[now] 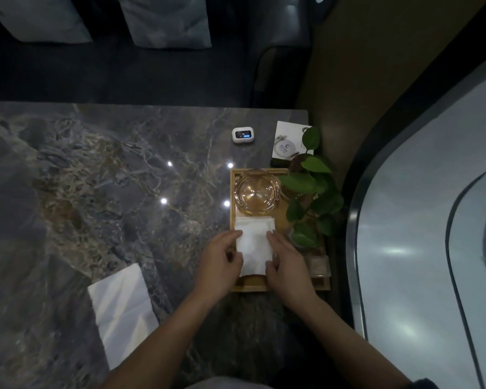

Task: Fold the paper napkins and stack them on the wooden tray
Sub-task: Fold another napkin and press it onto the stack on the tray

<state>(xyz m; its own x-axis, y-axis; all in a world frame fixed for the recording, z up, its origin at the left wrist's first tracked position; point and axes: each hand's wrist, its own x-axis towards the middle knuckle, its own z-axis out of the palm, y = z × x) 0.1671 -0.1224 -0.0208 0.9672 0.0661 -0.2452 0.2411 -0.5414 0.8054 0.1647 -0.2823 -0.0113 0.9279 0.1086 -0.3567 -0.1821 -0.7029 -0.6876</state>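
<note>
A stack of folded white napkins [254, 242] lies on the near half of the wooden tray [250, 287], at the right side of the marble table. My left hand [219, 262] grips the stack's left edge and my right hand [286, 262] grips its right edge, fingers curled around the paper. Unfolded white napkins [121, 310] lie flat on the table to the near left, apart from both hands.
A glass ashtray [256, 192] fills the tray's far half. A leafy green plant [309, 192] stands along the tray's right side. Beyond the tray are a small white device [242, 135] and a white card [291, 141]. The table's right edge is close to the tray.
</note>
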